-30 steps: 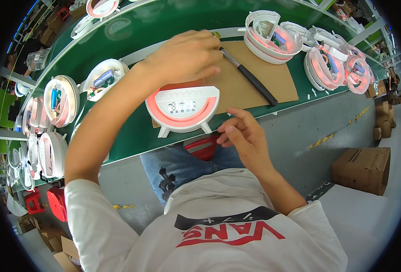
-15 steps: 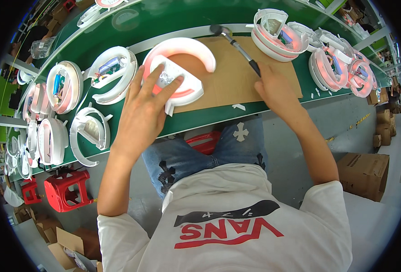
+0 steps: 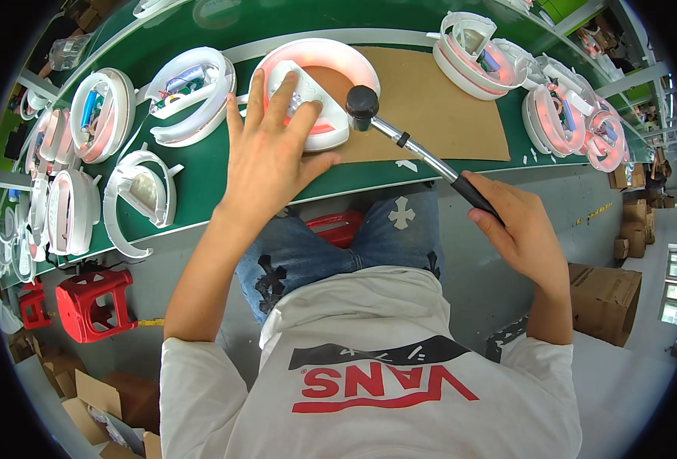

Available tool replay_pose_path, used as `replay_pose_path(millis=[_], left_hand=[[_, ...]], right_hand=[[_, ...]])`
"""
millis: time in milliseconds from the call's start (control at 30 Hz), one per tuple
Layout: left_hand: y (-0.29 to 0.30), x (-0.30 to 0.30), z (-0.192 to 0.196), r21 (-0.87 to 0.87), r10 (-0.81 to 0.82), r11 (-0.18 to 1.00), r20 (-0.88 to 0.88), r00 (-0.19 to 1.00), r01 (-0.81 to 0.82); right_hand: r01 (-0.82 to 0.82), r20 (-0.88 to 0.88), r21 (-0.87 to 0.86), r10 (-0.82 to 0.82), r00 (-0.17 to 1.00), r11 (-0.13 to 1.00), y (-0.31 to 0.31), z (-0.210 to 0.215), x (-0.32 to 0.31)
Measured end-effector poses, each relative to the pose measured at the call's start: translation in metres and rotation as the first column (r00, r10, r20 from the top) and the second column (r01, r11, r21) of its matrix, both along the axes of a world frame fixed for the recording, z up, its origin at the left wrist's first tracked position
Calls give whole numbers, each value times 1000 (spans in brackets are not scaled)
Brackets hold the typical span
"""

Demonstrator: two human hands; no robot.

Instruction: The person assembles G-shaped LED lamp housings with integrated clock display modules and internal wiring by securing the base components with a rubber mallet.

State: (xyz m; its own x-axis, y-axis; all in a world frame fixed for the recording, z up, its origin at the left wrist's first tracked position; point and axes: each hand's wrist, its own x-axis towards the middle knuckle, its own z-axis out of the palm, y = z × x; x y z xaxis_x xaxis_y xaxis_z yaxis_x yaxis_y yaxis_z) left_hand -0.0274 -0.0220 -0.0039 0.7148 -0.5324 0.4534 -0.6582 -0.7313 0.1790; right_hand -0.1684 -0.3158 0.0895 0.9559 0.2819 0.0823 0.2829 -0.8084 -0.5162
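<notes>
A round white plastic housing (image 3: 353, 65) with a reddish inner band and a flat control panel stands on the cardboard sheet (image 3: 445, 99). My left hand (image 3: 269, 153) presses on its panel, fingers spread, the thumb held apart near its lower edge. In my right hand (image 3: 518, 229) is a mallet (image 3: 424, 156), gripped by its black handle. Its black head hovers by the housing's right side; whether they touch I cannot tell.
Open housings with wires and blue cylindrical cells stand to the left (image 3: 193, 96) and right (image 3: 480, 65). A loose white half-shell (image 3: 141, 191) lies near the table's front edge. White scraps (image 3: 407, 164) lie on the table. Red stools (image 3: 94, 306) and cardboard boxes (image 3: 602, 302) are on the floor.
My right hand has lifted the mallet off the cardboard and drawn it toward me, its head now beside the housing. The housing appears turned, with my left hand still on it.
</notes>
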Motion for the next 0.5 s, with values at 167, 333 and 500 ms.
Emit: replay_pose_path(millis=[167,333,500], left_hand=[[3,6,-6,7,-13,1000,44,999,13],[6,6,-4,8,-23,1000,23,999,23],[7,11,-10,-24,-26,999,39,999,27]], right_hand=[[51,70,-13,-50,996,999,-5,15,0],[187,164,138,-209,964,973,14,9,-10],[5,55,49,-7,998,999,30,-24,-16]])
